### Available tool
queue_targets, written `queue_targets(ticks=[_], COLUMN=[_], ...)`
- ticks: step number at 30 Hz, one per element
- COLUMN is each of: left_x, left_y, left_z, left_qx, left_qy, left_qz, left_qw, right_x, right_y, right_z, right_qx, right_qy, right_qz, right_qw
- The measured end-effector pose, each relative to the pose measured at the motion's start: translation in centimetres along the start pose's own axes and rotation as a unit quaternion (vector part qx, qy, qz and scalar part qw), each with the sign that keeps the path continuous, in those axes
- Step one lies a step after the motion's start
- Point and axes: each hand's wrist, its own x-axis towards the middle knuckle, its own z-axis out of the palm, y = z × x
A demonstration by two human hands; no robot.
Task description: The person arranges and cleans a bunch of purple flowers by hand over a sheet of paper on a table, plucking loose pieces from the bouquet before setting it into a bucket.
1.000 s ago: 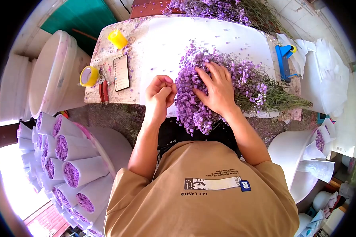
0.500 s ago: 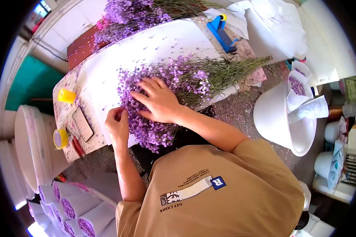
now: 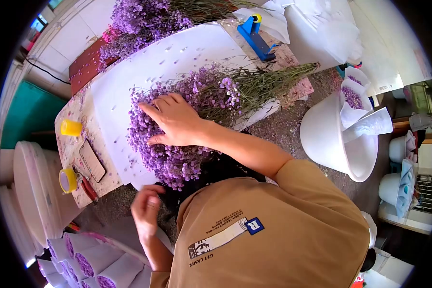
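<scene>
A big bunch of small purple flowers (image 3: 165,161) lies on a white paper sheet (image 3: 108,103), its green stems (image 3: 269,84) pointing to the right. My right hand (image 3: 175,120) rests on the blossoms with its fingers stretched out and the thumb apart, pressing from above rather than gripping. Off the table's near edge, below the flower heads, is my left hand (image 3: 146,206). Its fingers are loosely bent and a little blurred, so whether anything is between them does not show. Loose petals are scattered over the paper.
More purple flowers (image 3: 139,24) lie at the back. A blue tape dispenser (image 3: 255,38), yellow tape rolls (image 3: 71,127), a phone (image 3: 92,161) and red-handled pliers (image 3: 89,188) are on the table. A white bucket (image 3: 321,137) stands right; wrapped bouquets (image 3: 89,254) stand lower left.
My left hand has left the flower heads and moved down toward my body, past the table's edge. My right hand stays on the blossoms, its fingers slightly shifted. The whole view has shifted a little.
</scene>
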Motion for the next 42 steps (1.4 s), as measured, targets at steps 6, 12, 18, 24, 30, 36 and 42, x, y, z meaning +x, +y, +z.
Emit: queue_targets(ticks=[6,12,18,24,30,36,42], left_x=[0.1,2.5,8.4,13.7,14.0,14.4,14.3], left_y=[0.5,4.8,9.3,5.2,3.0,2.5,2.2], left_z=[6.1,8.8,9.5,11.0,11.1,10.8,10.8], left_qx=[0.014,-0.050,0.224,0.365,0.380,0.385,0.389], left_qy=[-0.195,-0.232,0.024,0.110,0.093,0.095,0.086], left_qz=[-0.113,0.167,0.394,0.351,0.324,0.320,0.314], left_qw=[0.974,0.957,0.891,0.855,0.862,0.860,0.862], right_x=[3.9,1.6,-6.3,-19.3,-21.5,-21.7,-23.9], right_y=[-1.0,-1.3,8.0,29.2,31.2,34.0,36.4], right_z=[-3.8,-8.5,-15.3,-15.3,-13.3,-13.1,-11.8], right_qx=[0.028,0.114,0.334,0.229,0.456,0.410,0.264], right_qy=[-0.030,0.037,0.303,0.407,0.270,0.224,0.157], right_qz=[0.045,-0.007,0.212,0.507,0.533,0.572,0.580], right_qw=[0.998,0.993,0.867,0.725,0.659,0.674,0.754])
